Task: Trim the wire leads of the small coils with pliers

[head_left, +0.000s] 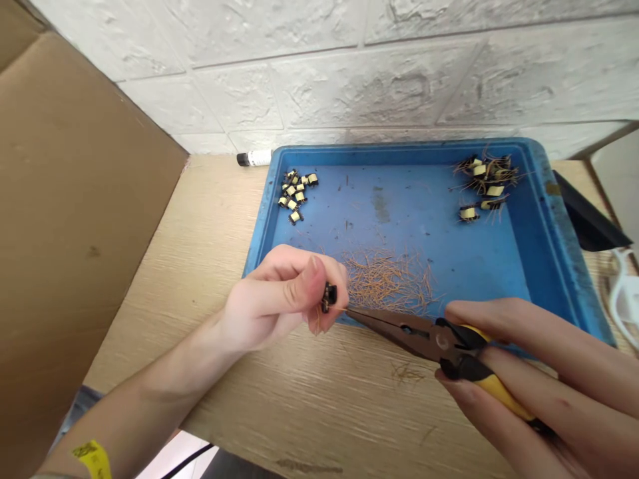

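Note:
Between thumb and fingers, my left hand [284, 289] pinches a small black transformer bobbin [328, 297] over the tray's front edge. A thin copper wire sticks out from it toward the plier tips. My right hand [539, 372] is wrapped round long-nose pliers [419, 336] with yellow and black handles. Their jaws look closed, and the tips meet the wire's end beside the bobbin; whether they grip it is too small to tell. Below and behind lies a blue tray [399, 148], with a heap of cut copper wires [387, 283] near its front.
Yellow-taped transformers [294, 193] cluster at the tray's left; others with long wires [486, 179] pile at its right. A marker [254, 158] lies behind the tray's left corner. Cardboard [84, 166] stands at left, a white brick wall [319, 73] behind. Wire scraps [408, 372] lie on the table.

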Demonstrator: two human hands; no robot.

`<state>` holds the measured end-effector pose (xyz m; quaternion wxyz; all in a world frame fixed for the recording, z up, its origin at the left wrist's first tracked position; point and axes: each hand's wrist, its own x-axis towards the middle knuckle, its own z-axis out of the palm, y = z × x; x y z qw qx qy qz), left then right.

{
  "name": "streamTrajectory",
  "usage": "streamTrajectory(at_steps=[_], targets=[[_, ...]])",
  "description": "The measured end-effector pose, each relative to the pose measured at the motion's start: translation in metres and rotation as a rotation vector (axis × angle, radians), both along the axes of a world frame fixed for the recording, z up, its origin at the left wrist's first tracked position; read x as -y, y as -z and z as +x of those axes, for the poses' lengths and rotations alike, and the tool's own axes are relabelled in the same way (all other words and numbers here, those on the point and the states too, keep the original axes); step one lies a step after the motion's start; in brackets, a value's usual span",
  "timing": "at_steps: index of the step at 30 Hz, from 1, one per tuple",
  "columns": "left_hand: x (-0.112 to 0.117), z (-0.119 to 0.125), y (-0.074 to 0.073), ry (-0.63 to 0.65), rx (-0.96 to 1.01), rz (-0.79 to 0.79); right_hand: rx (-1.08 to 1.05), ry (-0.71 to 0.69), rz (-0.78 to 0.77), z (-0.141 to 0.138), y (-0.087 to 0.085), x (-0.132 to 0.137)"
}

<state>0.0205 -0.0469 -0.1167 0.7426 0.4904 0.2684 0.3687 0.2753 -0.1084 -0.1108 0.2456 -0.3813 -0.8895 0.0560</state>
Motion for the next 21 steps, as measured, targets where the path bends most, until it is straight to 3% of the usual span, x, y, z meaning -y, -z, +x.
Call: streamTrajectory(at_steps=[4,7,9,13,17,21], targets=[[-0.005,-0.004,-0.015,-0.068,0.144,-0.007,0.013,0.011,0.03,0.008,0.001,-0.003],[-0.015,-0.017,-0.03,-0.472,0.452,0.011,-0.004,0.07,0.043,0.016,0.005,-0.008],[-0.02,-0.021,-0.034,-0.567,0.389,-0.077,-0.025,0.106,0.039,0.017,0.006,-0.011],[-0.017,-0.01,-0.028,-0.254,0.194,0.005,0.018,0.094,0.077,0.008,0.004,-0.011],[-0.01,0.001,-0.019,-0.191,0.146,0.037,0.03,0.099,0.084,0.007,0.003,-0.009],[-0.008,0.001,-0.016,-0.104,0.114,-0.053,0.012,0.113,0.098,0.012,0.005,-0.006]])
